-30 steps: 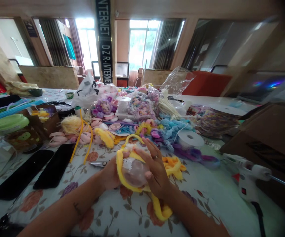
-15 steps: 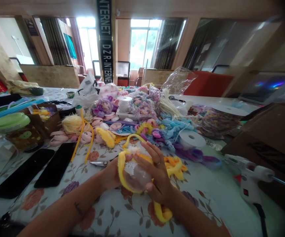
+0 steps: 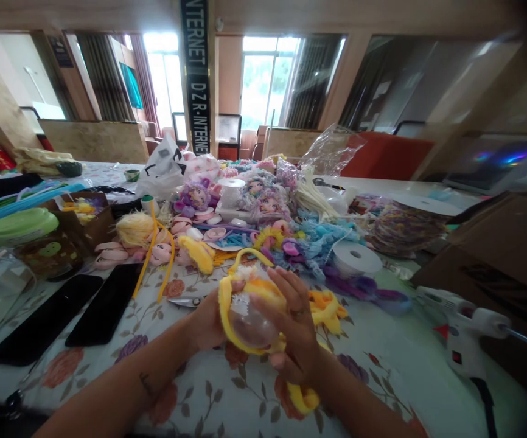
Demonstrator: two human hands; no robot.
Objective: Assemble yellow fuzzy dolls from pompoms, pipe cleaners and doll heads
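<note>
A pale plastic doll head (image 3: 251,319) wrapped with a fuzzy yellow cord (image 3: 225,316) is held above the flowered tablecloth (image 3: 227,395). My left hand (image 3: 209,319) grips it from the left, fingers closed behind it. My right hand (image 3: 293,325) wraps around its right side, fingers pressing the yellow cord against the top of the head. The cord's loose end (image 3: 303,398) trails down under my right wrist, and a loop (image 3: 245,254) of it rises above the head.
Small scissors (image 3: 185,301) lie just left of my hands. A white glue gun (image 3: 462,328) stands at the right. Two black phones (image 3: 74,313) lie at the left. Behind are doll heads (image 3: 195,198), yarn piles, a white tape roll (image 3: 355,258) and a brown box (image 3: 505,243).
My right hand has slid slightly down and round the head, pressing the yellow cord over its top. The left hand keeps its hold.
</note>
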